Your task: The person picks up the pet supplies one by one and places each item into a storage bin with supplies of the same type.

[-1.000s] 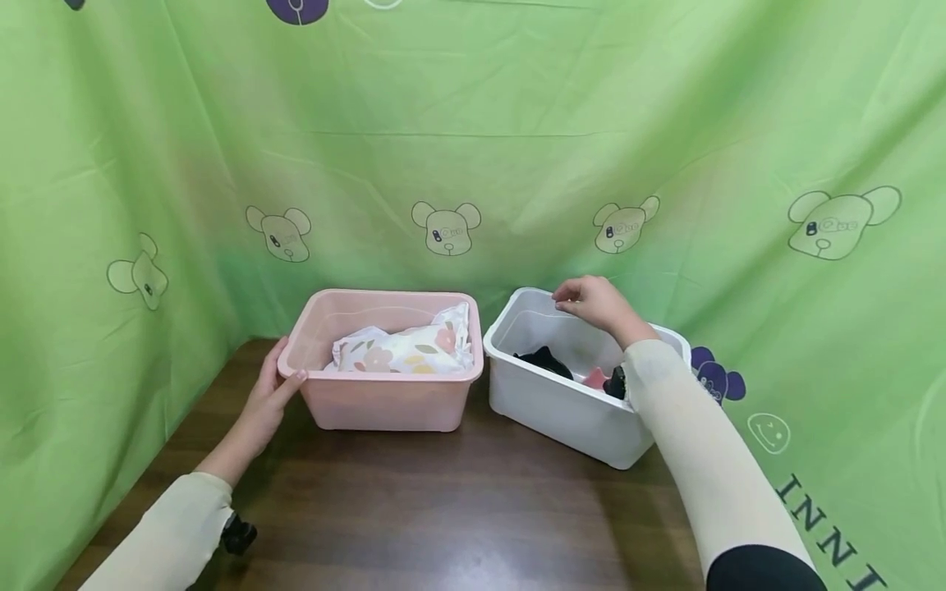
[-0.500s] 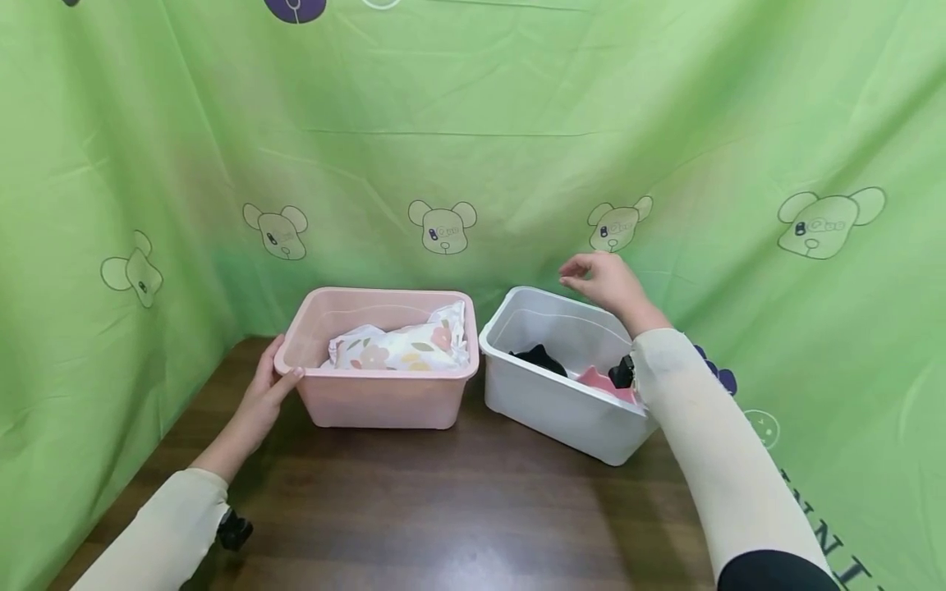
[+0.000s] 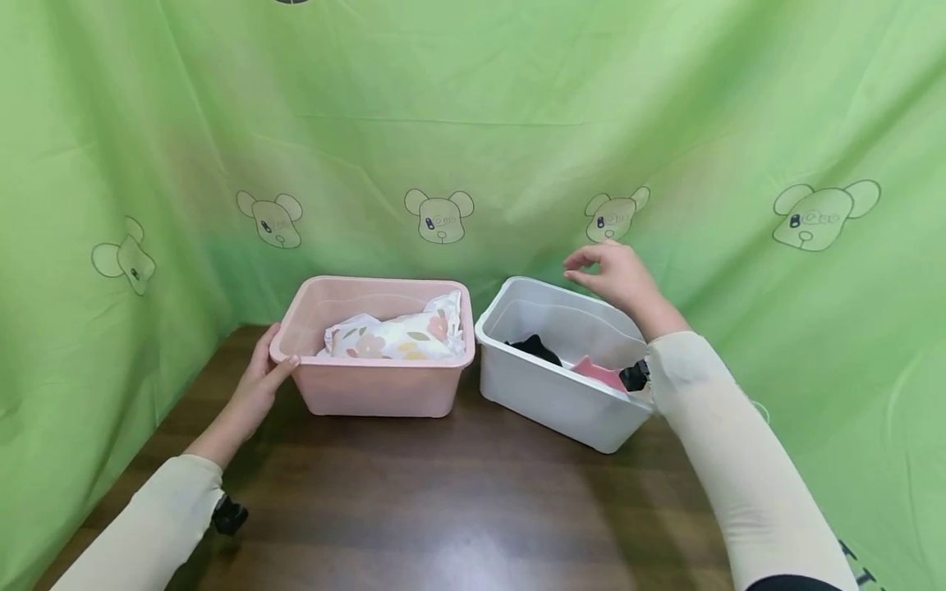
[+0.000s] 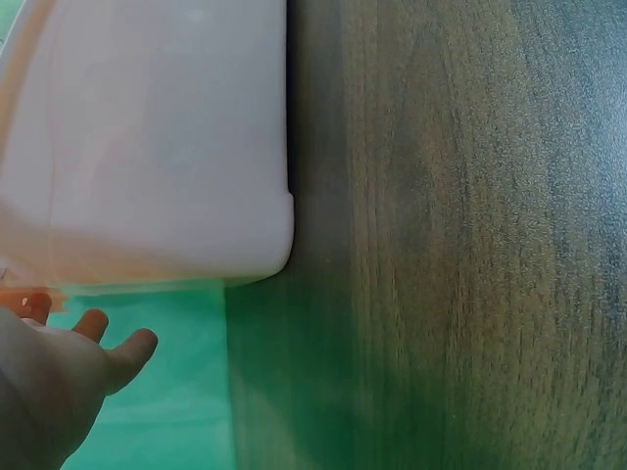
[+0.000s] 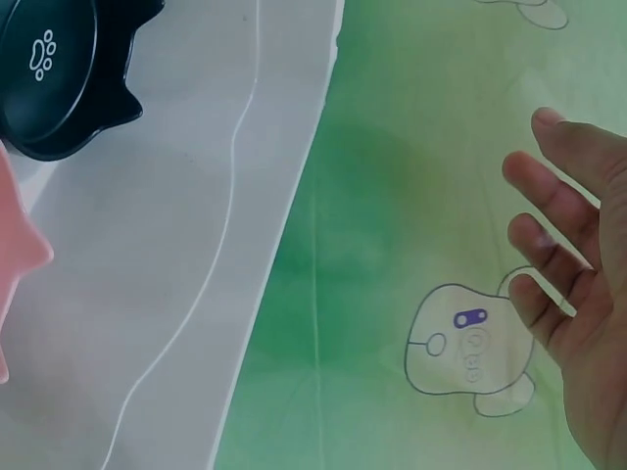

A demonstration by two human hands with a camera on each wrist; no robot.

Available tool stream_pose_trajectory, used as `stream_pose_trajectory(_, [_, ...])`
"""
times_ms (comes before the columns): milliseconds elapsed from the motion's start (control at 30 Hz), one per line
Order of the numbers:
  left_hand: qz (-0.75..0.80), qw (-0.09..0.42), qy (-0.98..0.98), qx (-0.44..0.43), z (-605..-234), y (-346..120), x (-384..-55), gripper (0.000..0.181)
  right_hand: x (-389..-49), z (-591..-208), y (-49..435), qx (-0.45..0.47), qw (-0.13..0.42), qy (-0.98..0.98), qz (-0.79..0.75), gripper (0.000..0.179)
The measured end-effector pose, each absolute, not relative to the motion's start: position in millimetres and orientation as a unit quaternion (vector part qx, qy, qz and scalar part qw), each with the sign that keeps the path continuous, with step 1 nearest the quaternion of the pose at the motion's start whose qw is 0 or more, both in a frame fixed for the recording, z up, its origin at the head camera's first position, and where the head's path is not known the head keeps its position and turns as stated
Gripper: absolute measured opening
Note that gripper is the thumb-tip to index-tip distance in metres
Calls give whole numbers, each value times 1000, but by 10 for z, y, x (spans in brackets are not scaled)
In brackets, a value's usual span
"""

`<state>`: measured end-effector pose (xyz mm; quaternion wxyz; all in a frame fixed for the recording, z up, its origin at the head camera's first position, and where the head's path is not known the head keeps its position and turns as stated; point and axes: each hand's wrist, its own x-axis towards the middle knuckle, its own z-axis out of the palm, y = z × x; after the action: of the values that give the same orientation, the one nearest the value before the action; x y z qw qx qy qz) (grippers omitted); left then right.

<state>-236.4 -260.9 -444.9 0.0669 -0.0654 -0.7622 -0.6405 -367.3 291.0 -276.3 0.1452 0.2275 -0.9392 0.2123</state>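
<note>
My left hand (image 3: 254,392) holds the front left corner of the pink bin (image 3: 377,387), thumb at the front rim and fingers along the left side. In the left wrist view, several of its fingertips (image 4: 137,351) hang beside the bin wall. Inside that bin lies a white floral-printed cloth bundle (image 3: 402,336). My right hand (image 3: 617,275) hovers over the back rim of the white bin (image 3: 550,404), fingers loosely bent and holding nothing. That bin contains a black bowl (image 5: 47,78) with pointed ears and a paw print, and a pink pointed-edged piece (image 5: 18,264), partly hidden.
Both bins stand side by side on a dark brown wooden table (image 3: 384,501), close together at their rims. A green curtain (image 3: 355,148) printed with bear faces hangs right behind them and along the left side.
My right hand has risen up out of the white bin's area and shifted slightly right, showing more of the pink piece. The left hand stays on the pink bin. The head view has tilted slightly.
</note>
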Motion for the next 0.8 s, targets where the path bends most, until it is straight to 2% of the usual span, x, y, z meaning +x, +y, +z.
stream_pose_trajectory(333, [-649, 67, -755, -66, -4470, -2648, -2324, 77, -3442, -2824, 2966, 216, 130, -945, 208, 22])
stream_pose_trajectory(800, [-649, 72, -754, -69, -4517, -2648, -2300, 76, -3205, -3025, 3096, 220, 141, -941, 217, 20])
